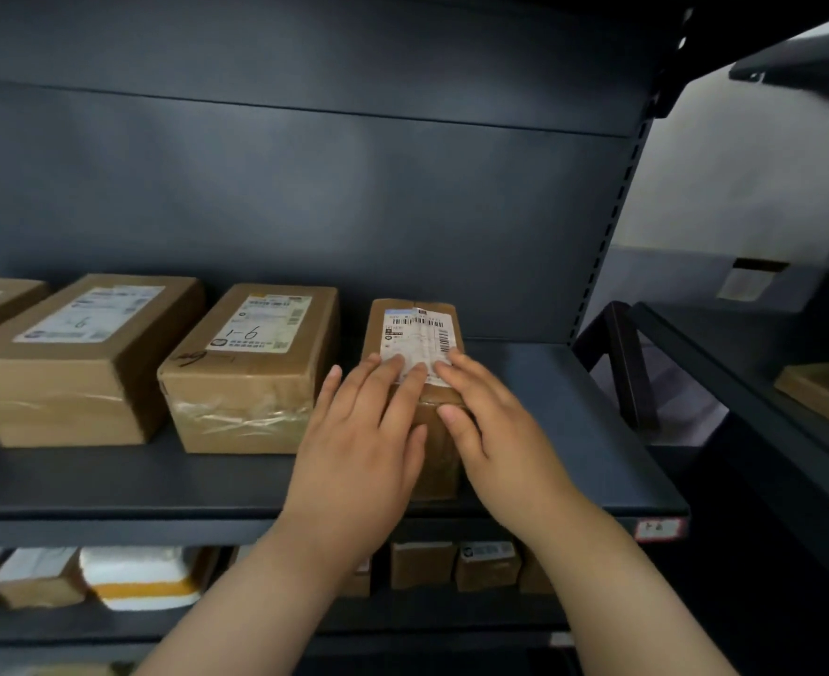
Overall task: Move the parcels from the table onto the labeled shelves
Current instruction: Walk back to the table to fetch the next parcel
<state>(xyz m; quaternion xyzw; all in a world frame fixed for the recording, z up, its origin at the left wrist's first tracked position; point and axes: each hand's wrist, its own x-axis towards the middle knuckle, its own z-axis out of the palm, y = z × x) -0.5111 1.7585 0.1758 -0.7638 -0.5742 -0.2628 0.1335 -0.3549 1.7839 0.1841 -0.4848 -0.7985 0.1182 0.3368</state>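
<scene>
A narrow brown cardboard parcel (417, 329) with a white barcode label stands on the dark shelf (563, 431), right of the other boxes. Both my hands rest on its near end. My left hand (364, 431) lies flat over its top left edge, fingers spread on the label. My right hand (485, 422) covers its right side, with the thumb pressed on the front face. The parcel's lower front is hidden behind my hands.
Two larger brown parcels, one marked 1-9 (251, 368) and another (81, 358), sit to the left on the same shelf. A small shelf label (659, 528) is on the front edge. Several parcels fill the shelf below (422, 563). Another rack (744, 383) stands at right.
</scene>
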